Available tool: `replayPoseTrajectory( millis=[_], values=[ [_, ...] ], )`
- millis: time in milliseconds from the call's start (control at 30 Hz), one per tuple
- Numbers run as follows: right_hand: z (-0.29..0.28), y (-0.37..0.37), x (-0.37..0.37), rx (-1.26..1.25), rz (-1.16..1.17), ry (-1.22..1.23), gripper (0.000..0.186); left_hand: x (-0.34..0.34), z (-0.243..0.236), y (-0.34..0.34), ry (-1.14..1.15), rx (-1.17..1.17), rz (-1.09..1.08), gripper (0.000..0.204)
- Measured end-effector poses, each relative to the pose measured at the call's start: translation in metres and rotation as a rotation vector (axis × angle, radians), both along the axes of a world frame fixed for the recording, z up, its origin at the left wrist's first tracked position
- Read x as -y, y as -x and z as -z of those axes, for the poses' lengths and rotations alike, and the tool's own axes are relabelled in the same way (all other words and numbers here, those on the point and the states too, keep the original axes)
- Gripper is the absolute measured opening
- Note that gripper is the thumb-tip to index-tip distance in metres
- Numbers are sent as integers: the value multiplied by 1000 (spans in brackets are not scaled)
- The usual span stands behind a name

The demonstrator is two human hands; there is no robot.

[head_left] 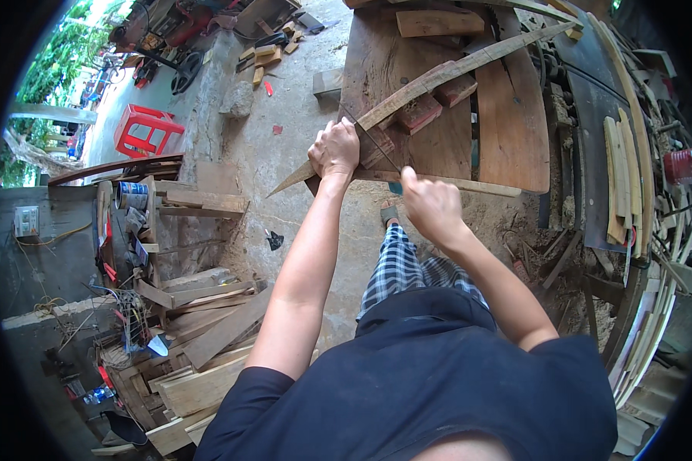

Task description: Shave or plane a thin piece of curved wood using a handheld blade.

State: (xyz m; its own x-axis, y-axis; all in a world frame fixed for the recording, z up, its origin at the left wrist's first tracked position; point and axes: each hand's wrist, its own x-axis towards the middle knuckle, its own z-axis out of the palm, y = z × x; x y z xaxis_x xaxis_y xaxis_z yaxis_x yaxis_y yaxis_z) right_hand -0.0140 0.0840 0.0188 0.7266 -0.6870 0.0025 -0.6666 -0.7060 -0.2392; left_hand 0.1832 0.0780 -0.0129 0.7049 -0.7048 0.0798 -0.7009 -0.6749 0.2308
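My left hand (333,150) is closed on a long, tapered wooden strip (457,65), which runs diagonally across the wooden bench top (507,131). My right hand (430,203) is closed on a thin dark tool (377,140), which looks like a saw and lies across the strip just right of my left hand. Reddish blocks (419,115) sit under and beside the strip. A second, pale strip (490,186) lies along the bench's near edge, just beyond my right hand.
A red plastic stool (144,129) stands at upper left, near offcuts (267,54). Piled boards (204,384) and a can (132,196) fill the left side. At right, long strips (623,177) lean beside a red jug (680,165). My sandaled foot (390,211) is below the bench.
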Motion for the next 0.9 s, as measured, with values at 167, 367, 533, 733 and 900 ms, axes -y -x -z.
replayPoseTrajectory(
  millis=[167,367,533,733,900],
  values=[
    [18,-37,27,142,9,88,4,7,-2,5,16,4,39,47],
    [7,-12,6,105,8,59,3,1,0,1,-10,65,-8,44],
    [4,-10,12,118,2,57,3,5,-3,6,9,74,17,44],
    [20,-31,19,160,19,64,3,6,0,2,-23,87,-4,42],
    [6,3,-1,74,-13,39,4,-2,0,3,-14,92,9,42]
  ],
)
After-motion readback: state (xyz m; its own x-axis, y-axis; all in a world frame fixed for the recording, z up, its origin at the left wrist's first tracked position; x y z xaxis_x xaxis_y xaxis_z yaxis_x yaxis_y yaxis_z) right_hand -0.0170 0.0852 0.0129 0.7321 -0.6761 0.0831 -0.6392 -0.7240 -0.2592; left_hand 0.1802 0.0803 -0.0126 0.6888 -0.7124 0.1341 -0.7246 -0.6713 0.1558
